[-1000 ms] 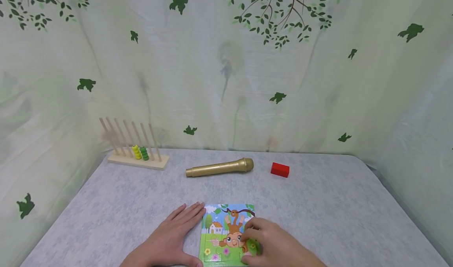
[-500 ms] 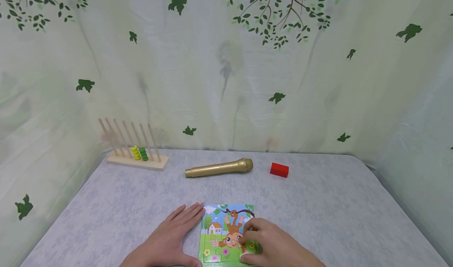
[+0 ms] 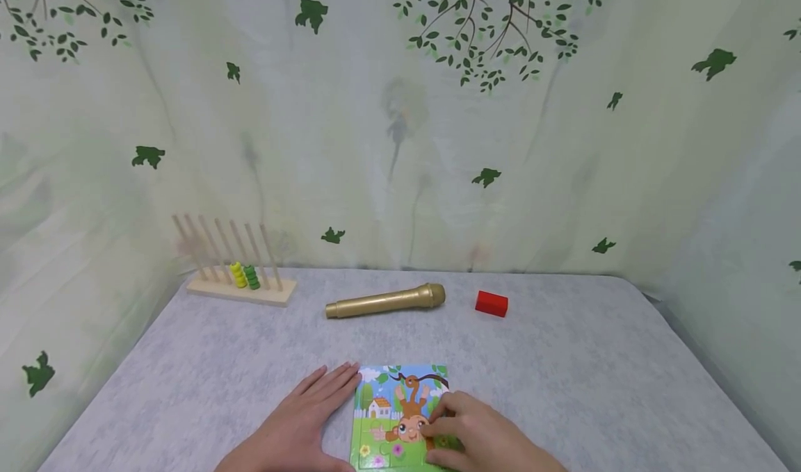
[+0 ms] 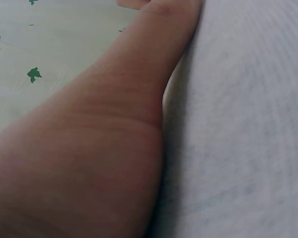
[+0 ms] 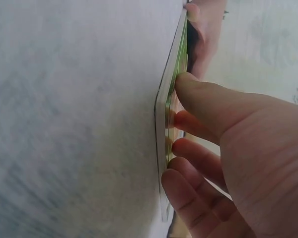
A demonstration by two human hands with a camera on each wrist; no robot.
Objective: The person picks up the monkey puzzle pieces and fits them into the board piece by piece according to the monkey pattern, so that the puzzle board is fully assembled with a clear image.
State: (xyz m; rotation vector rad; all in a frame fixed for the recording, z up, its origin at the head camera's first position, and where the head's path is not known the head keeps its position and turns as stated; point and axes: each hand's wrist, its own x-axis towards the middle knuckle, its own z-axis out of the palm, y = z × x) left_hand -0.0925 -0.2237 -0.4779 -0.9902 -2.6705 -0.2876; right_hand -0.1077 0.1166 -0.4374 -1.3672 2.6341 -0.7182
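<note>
A flat jigsaw puzzle (image 3: 391, 430) with a cartoon monkey hanging from a branch lies on the table at the bottom middle of the head view. My left hand (image 3: 300, 420) rests with straight fingers along its left edge, thumb at the lower left corner. My right hand (image 3: 475, 430) bends over the lower right part, thumb and fingers pinching a green puzzle piece (image 3: 446, 441) there, mostly covered by the fingers. From the side, in the right wrist view, the thumb and fingertips of that hand meet the top of the puzzle board (image 5: 161, 129). The left wrist view holds mainly my left wrist and thumb (image 4: 114, 124).
Toward the back stand a wooden peg abacus (image 3: 240, 291) with yellow and green beads, a gold toy microphone (image 3: 384, 301) and a red block (image 3: 491, 304). Behind the grey tabletop (image 3: 563, 375) hangs a leaf-print cloth (image 3: 538, 124).
The green piece under my right fingers has settled lower into the puzzle's lower right. My left hand stays in place. The head view has tilted up slightly.
</note>
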